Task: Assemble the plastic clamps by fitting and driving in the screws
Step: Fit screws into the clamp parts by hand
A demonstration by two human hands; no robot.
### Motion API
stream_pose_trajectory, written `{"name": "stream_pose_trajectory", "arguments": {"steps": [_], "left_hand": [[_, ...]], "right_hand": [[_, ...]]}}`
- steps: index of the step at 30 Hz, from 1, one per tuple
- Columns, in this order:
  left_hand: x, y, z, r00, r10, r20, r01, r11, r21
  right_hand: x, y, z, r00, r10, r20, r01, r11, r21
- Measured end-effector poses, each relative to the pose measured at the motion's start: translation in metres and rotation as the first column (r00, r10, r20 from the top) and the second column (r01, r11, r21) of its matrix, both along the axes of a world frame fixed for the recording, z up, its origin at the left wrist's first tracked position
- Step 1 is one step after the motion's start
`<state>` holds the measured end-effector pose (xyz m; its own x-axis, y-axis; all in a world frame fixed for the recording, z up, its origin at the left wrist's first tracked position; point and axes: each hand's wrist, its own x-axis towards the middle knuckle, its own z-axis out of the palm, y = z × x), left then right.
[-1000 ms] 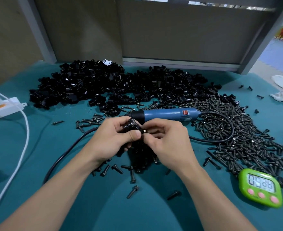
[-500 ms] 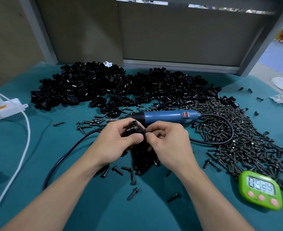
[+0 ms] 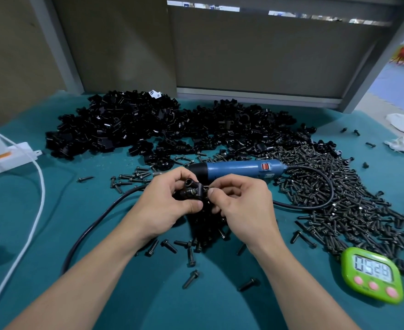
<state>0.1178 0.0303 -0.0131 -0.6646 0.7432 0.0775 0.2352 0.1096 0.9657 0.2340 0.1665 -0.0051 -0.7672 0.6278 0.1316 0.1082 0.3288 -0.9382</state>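
Note:
My left hand (image 3: pixel 163 208) grips a black plastic clamp (image 3: pixel 191 191) above the middle of the teal table. My right hand (image 3: pixel 241 206) pinches a small screw (image 3: pixel 206 187) at the clamp's right side, thumb and forefinger pressed together; most of the screw is hidden by the fingers. Just behind both hands lies a blue electric screwdriver (image 3: pixel 241 168), tip pointing left. A large heap of black clamp parts (image 3: pixel 163 127) covers the back of the table. A wide spread of dark screws (image 3: pixel 334 194) lies to the right.
The screwdriver's black cable (image 3: pixel 325 184) loops right and another stretch runs left under my left arm. Loose screws (image 3: pixel 191 278) lie between my forearms. A green timer (image 3: pixel 372 275) sits front right. A white power strip (image 3: pixel 5 158) with white cord is at the left edge.
Both hands stayed together over the same spot. The clamp has turned slightly in my left hand, and my right fingers have shifted on the screw at its side.

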Motion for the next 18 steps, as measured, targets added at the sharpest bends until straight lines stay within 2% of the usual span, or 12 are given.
{"name": "stream_pose_trajectory", "arguments": {"steps": [7,13,18], "left_hand": [[0.0008,0.0002,0.0017,0.999,-0.031,0.045,0.028,0.998,0.059],[0.0001,0.0005,0.0008,0.999,-0.032,0.028,0.031,0.998,0.051],[0.0001,0.0008,0.0007,1.0,-0.026,0.004,0.026,0.999,0.034]], "right_hand": [[0.0021,-0.0011,0.0015,0.999,-0.021,-0.037,0.021,1.0,0.008],[0.0028,-0.0006,0.0033,0.997,-0.048,-0.067,0.048,0.999,-0.016],[0.0023,-0.0017,0.002,0.997,-0.055,-0.059,0.057,0.998,0.029]]}}
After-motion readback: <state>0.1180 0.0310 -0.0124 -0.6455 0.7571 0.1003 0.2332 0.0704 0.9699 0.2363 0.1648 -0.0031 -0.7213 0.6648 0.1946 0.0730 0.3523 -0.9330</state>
